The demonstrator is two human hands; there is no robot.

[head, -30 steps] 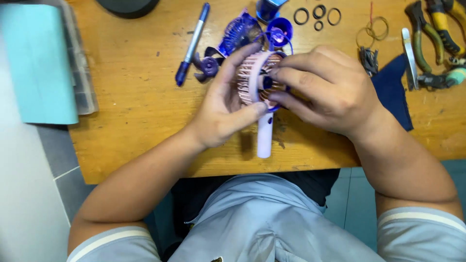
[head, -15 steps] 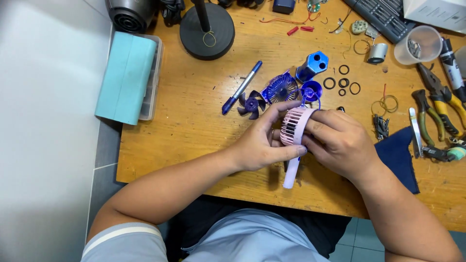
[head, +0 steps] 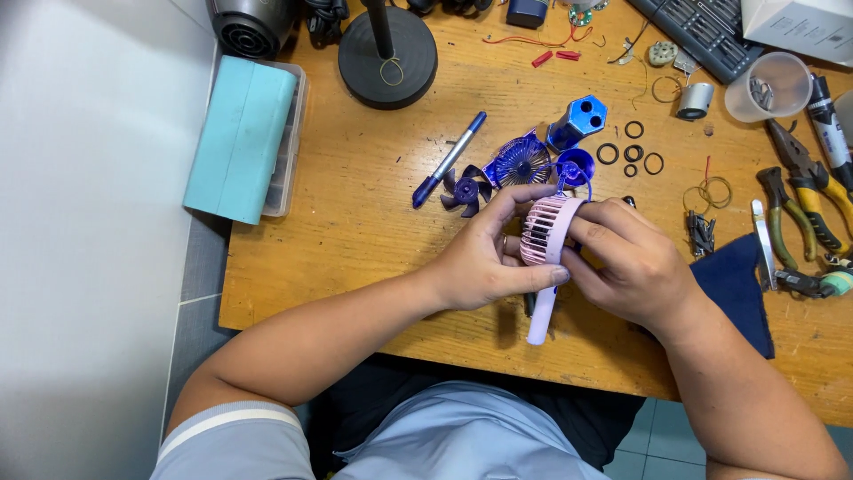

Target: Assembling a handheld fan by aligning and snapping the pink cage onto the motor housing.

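- While both hands meet over the near half of the wooden surface (head: pixel 355 222), the pink handheld fan (head: pixel 544 244) sits between them, lifted off the wood at its head.
- Its long axis runs near to far: the handle (head: pixel 539 324) points back toward the person's body, and the round grille head points away, tilted slightly right.
- The left hand (head: pixel 484 262) grips the head from the left, fingers curled over the grille's far rim and thumb pressed along its near edge.
- The right hand (head: pixel 635 267) closes on the head from the right, fingertips touching the grille's side; both hands are equally near.
- Just beyond the fingers lie the parts of a blue fan: a loose impeller (head: pixel 465 191), a round blue grille (head: pixel 520 162), and a blue body (head: pixel 577 120).
- A blue pen (head: pixel 449 160) lies slanted left of these; black rings (head: pixel 633 153) lie right.
- Pliers (head: pixel 804 204) rest at the far right, beside a dark blue cloth (head: pixel 733 284).
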